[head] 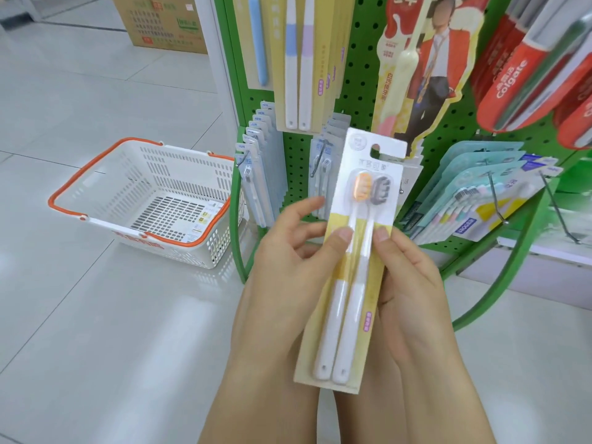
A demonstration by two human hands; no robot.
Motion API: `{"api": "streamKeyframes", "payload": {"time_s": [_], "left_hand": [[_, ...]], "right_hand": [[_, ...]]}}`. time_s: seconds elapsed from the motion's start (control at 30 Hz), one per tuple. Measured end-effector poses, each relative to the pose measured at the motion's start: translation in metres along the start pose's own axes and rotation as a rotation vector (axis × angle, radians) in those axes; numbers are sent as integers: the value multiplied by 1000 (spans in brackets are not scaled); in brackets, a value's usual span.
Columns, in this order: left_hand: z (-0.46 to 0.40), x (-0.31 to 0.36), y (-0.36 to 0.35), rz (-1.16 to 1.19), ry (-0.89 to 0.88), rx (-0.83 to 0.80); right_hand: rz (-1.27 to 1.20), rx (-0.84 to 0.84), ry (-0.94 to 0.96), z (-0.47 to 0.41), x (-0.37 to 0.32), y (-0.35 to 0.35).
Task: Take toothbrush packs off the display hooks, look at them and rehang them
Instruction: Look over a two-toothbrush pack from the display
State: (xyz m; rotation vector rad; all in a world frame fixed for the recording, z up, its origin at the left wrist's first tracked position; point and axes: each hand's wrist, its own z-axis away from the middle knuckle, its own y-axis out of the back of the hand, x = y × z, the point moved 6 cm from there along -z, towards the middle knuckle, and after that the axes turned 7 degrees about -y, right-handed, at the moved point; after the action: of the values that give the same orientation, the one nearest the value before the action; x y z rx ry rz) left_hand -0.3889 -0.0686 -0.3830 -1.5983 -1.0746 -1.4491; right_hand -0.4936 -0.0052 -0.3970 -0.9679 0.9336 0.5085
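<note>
A yellow-and-white toothbrush pack (354,251) with two white brushes, one orange-headed and one grey-headed, is held upright and slightly tilted in front of the green pegboard display (358,78). My left hand (288,251) grips its left edge, thumb on the front. My right hand (407,267) grips the right edge, thumb on the front too. The pack is off the hooks; its hang hole at the top is free. Matching yellow packs (301,59) hang above on the rack.
A white shopping basket (153,200) with orange handles sits on the tiled floor at left. Blue-grey packs (256,168) and teal multi-packs (480,193) hang on hooks. Red Colgate packs (525,68) hang at upper right. A cardboard box (163,20) stands behind.
</note>
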Motion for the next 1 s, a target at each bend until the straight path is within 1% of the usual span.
{"api": "streamKeyframes", "payload": {"time_s": [0.1,0.17,0.23,0.3,0.37,0.5,0.57,0.67,0.8,0.9,1.0], "left_hand": [[3,1,-6,-90,-33,-142],[6,0,-8,-120,-55,-170],[8,1,-8,-106,-80,-133],[8,5,-5,-59,-107,-57],[7,9,0,31,-114,35],[1,9,16,188,-71,218],[0,6,19,231,-59,244],[1,4,19,267,-39,232],[2,-3,12,280,29,162],[5,-12,10,210,45,161],[11,-13,3,164,52,162]], "right_hand": [[-87,55,-54,-2,2,4],[-101,101,-62,-2,3,8],[-108,133,-55,-2,4,9],[-67,135,-51,-2,3,10],[11,86,-67,-1,3,10],[161,-52,-142,2,4,11],[177,-92,-163,3,5,11],[157,-115,-164,5,6,8],[175,-34,-50,4,1,10],[258,56,106,4,-7,10],[318,69,221,8,-12,6]]}}
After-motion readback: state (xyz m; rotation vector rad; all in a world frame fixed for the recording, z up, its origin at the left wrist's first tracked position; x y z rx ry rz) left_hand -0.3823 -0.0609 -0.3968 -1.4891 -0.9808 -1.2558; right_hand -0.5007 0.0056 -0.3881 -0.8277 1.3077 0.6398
